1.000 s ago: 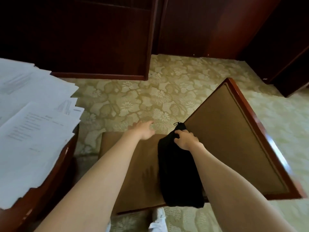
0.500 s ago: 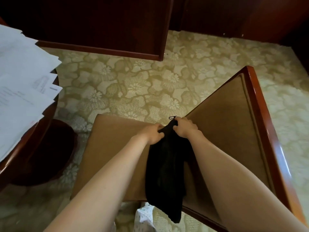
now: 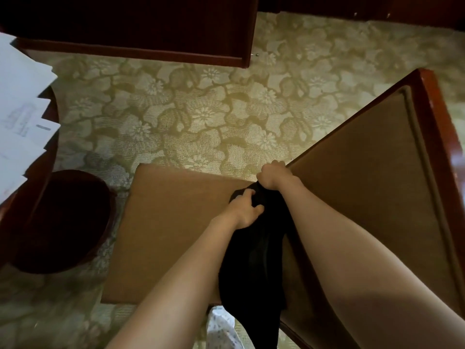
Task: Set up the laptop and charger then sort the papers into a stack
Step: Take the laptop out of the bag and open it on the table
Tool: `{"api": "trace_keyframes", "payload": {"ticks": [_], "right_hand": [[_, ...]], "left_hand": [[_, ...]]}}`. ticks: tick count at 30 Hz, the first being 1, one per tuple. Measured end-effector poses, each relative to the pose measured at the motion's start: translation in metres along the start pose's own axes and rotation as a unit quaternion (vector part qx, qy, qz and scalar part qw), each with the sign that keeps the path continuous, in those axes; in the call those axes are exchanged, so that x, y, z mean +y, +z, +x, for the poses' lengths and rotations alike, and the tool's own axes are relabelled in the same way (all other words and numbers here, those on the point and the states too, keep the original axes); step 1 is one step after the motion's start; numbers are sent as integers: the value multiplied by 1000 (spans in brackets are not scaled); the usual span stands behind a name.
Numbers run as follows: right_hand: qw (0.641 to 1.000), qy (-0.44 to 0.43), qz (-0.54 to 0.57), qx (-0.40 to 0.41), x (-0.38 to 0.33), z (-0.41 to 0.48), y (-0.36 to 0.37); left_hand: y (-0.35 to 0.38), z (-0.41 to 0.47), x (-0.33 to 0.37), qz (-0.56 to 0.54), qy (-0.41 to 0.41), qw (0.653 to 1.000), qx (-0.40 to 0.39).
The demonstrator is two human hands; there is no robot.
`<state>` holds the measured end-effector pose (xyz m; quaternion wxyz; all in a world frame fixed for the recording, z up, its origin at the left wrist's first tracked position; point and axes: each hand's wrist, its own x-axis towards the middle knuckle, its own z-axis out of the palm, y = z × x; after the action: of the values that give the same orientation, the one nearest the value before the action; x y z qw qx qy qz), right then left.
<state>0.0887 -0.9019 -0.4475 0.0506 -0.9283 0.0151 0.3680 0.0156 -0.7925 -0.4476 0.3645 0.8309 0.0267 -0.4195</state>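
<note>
Left hand (image 3: 245, 210) lower on black bag (image 3: 254, 260) since earlier frame, gripping fabric; right hand (image 3: 273, 176) gripping bag top. Probable step: opening bag. Next: unzip, withdraw laptop.

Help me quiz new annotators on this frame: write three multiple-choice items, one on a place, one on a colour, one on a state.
1. Where do the papers lie?
A) on the carpet
B) on the table at the left
C) on the chair

2. What colour is the bag?
A) black
B) white
C) red

3. What is the left hand doing?
A) hanging idle
B) gripping the bag
C) pressing the papers

Answers:
1 B: the white sheets fan out over the wooden table edge at the left.
2 A: the bag shows black throughout.
3 B: its fingers curl into the bag's top, close to the right hand, which grips the bag too.
</note>
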Motion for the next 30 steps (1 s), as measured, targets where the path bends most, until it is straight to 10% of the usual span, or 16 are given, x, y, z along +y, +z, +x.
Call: {"api": "trace_keyframes", "payload": {"ticks": [7, 21, 30], "right_hand": [[994, -4, 88, -62, 5, 19, -12], [972, 51, 174, 148, 19, 22, -6], [954, 45, 298, 5, 25, 20, -26]], "left_hand": [[3, 2, -9, 69, -19, 997, 13], [7, -8, -11, 130, -25, 991, -29], [1, 1, -14, 67, -23, 997, -38]]}}
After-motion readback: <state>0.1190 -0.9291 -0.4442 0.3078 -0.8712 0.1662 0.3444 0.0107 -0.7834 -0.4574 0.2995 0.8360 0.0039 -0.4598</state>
